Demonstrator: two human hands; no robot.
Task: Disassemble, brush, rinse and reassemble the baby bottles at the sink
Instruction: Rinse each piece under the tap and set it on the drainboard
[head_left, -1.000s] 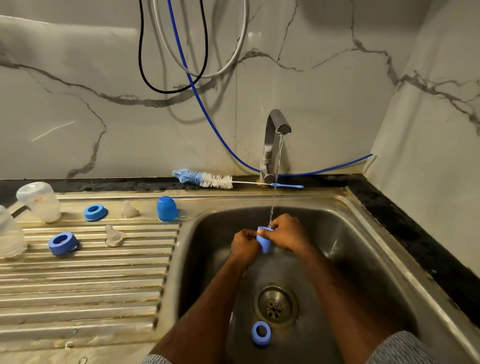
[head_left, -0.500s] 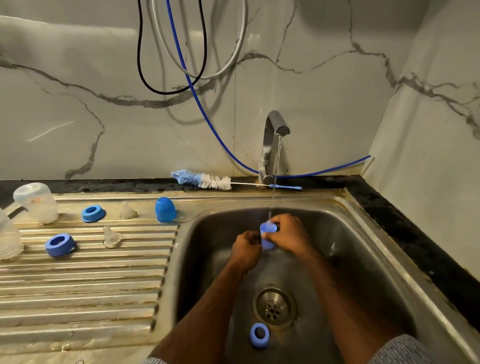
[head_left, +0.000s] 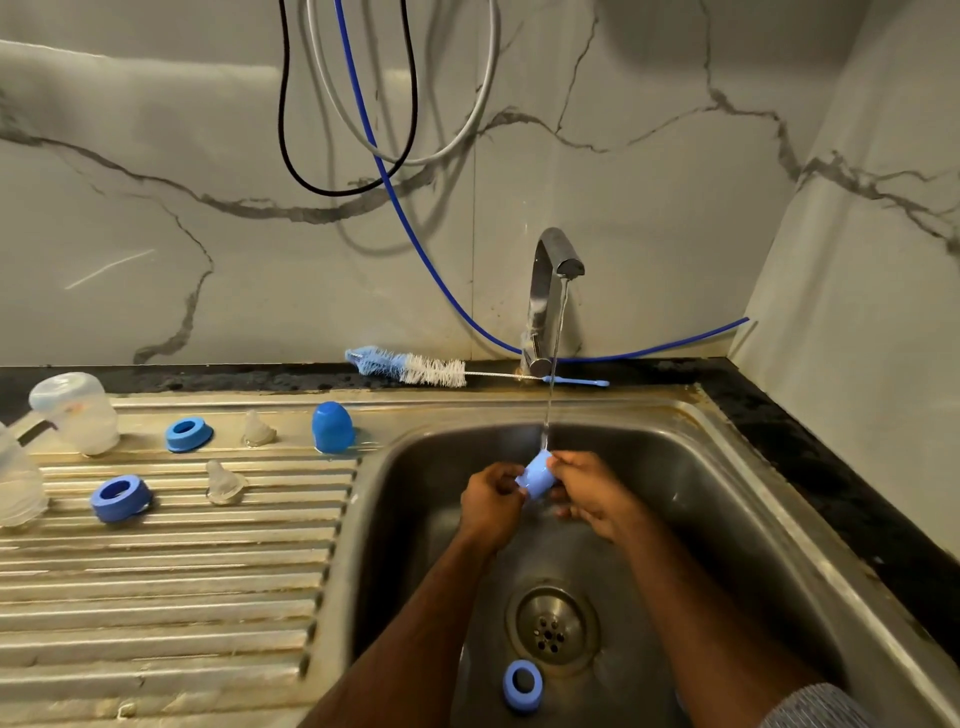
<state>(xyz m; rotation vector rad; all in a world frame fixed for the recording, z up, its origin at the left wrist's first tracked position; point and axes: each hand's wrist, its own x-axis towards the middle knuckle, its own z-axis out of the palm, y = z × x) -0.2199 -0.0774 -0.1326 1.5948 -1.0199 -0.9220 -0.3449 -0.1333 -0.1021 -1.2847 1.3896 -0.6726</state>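
Small blue cap (head_left: 537, 476), tilted, wet under stream (head_left: 554, 364).

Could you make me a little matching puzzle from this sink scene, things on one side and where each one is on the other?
Things:
1. bottle brush
2. blue cap
3. blue ring
4. blue dome cap

Places:
A. on the sink floor near the drain
B. on the draining board
C. on the ledge behind the sink
D. held under the running water

Pairs: 1-C, 2-D, 3-A, 4-B
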